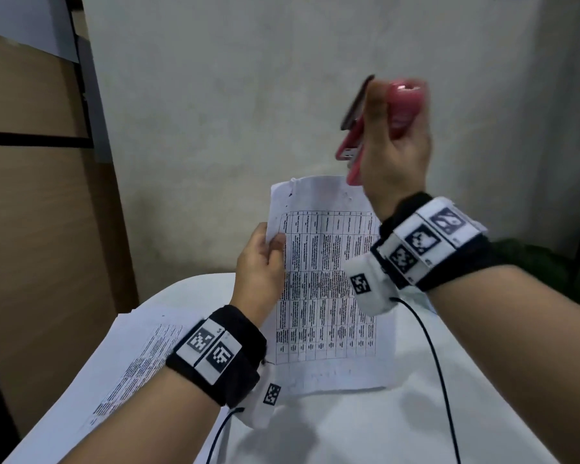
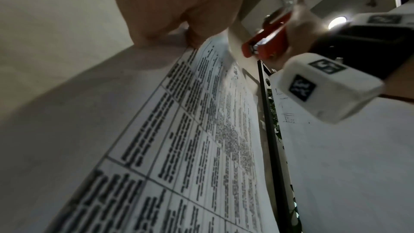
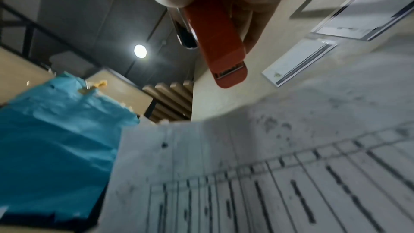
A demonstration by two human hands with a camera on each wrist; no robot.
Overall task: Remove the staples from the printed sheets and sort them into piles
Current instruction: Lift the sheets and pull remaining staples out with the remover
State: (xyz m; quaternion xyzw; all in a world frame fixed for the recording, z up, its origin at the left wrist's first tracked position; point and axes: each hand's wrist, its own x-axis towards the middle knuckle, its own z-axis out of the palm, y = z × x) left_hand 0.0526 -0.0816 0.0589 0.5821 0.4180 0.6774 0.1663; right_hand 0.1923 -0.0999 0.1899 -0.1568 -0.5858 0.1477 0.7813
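My left hand (image 1: 262, 259) pinches the left edge of a printed sheet (image 1: 329, 289) bearing a table of text, and holds it up tilted above the white table (image 1: 349, 430). The same sheet (image 2: 201, 139) fills the left wrist view, and the sheet (image 3: 268, 174) shows its punctured top corner in the right wrist view. My right hand (image 1: 392, 152) is raised above the sheet's upper right corner and grips a red stapler (image 1: 382, 125), nose pointing down toward the paper without touching it. The red stapler (image 3: 219, 42) is blurred; no staple is visible.
A pile of printed sheets (image 1: 128, 370) lies on the table's left part, under my left forearm. A brown panel (image 1: 31, 212) stands at the left and a pale wall (image 1: 248, 112) rises behind. Black cables (image 1: 439, 363) trail from both wrist bands. Something blue (image 3: 51, 139) appears in the right wrist view.
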